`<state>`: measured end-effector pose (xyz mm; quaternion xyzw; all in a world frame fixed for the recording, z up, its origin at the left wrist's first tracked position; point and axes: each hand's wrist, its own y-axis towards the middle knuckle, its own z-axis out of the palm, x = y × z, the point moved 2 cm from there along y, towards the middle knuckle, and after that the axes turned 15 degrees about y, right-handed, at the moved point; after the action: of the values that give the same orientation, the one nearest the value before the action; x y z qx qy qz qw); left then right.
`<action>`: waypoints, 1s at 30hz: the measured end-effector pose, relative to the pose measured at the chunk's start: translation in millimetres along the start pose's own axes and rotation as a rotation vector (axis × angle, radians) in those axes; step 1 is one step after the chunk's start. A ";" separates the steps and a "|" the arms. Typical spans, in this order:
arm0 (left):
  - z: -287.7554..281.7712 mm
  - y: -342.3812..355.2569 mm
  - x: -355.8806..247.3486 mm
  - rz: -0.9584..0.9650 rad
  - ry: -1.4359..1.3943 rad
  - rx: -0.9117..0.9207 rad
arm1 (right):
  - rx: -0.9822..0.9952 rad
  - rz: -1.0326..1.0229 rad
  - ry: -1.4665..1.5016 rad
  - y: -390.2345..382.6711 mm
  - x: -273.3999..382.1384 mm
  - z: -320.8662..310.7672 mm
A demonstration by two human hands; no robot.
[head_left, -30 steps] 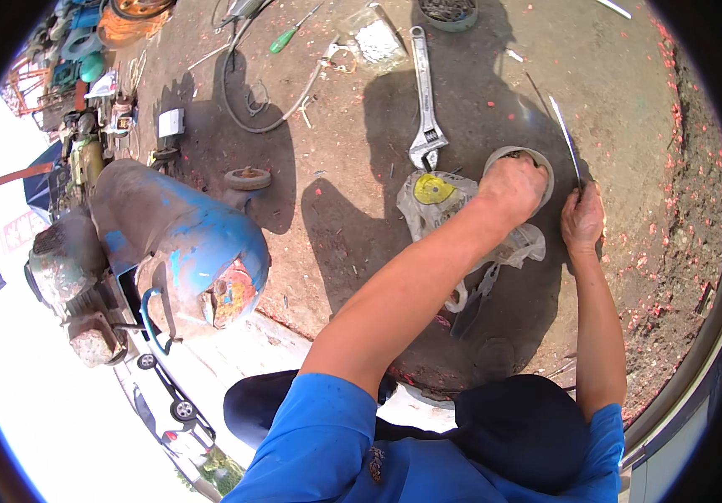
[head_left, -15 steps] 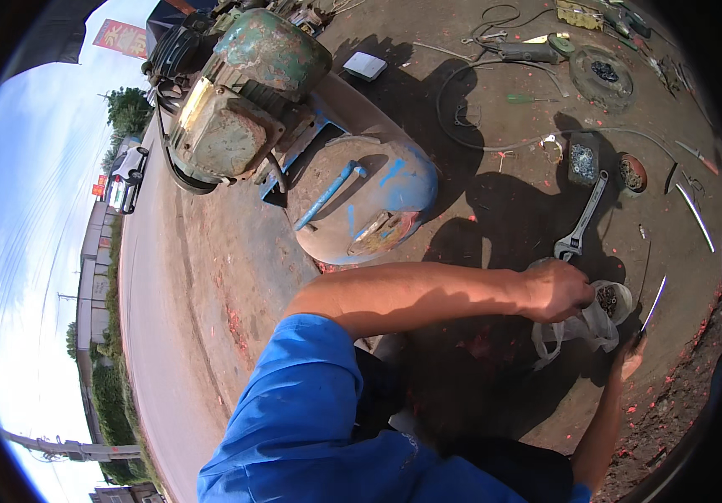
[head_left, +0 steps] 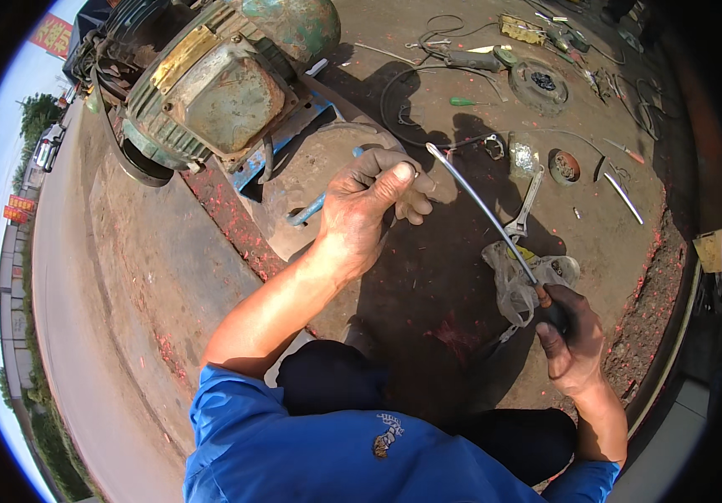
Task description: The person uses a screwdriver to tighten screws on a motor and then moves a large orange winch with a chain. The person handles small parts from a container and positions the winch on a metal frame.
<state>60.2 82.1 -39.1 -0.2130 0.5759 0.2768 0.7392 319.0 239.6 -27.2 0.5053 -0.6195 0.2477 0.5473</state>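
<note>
My left hand (head_left: 371, 199) is raised over the blue-brown metal tank (head_left: 290, 239), next to its bent blue handle (head_left: 309, 210). Its fingers are curled in against the thumb, and whatever they may pinch is too small to make out. In my right hand (head_left: 575, 339) is a long screwdriver (head_left: 487, 214), gripped by its dark handle. The bright shaft points up and to the left, its tip a little right of my left hand. Under the shaft, a clear plastic bag (head_left: 512, 289) of small metal parts lies on the ground beside an adjustable wrench (head_left: 526, 205).
A worn green motor (head_left: 227, 96) stands on the tank at the upper left. Farther right lie a tub of hardware (head_left: 524, 156), a reddish bowl (head_left: 564, 166), a green-handled screwdriver (head_left: 466, 101), an angle grinder (head_left: 478, 59) and a cable. A road (head_left: 67, 277) runs along the left.
My left hand has left the plastic bag and moved left and up to the tank. My right hand has moved left and lifted the screwdriver into view. The view has shifted.
</note>
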 end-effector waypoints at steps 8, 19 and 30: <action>-46.3 -7.5 -2.6 -0.019 -0.604 -0.107 | 0.069 -0.224 -0.354 30.3 27.2 60.6; -60.7 -13.1 -5.1 0.041 -0.622 -0.093 | 0.027 -0.235 -0.399 33.5 47.7 85.0; -50.4 -19.2 -0.9 -0.041 -0.607 -0.025 | -0.238 -0.196 -0.418 23.2 30.0 45.8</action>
<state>35.7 35.6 -50.7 -0.1413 0.3207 0.3200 0.8802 282.0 198.1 -6.3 0.5351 -0.6921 0.0090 0.4843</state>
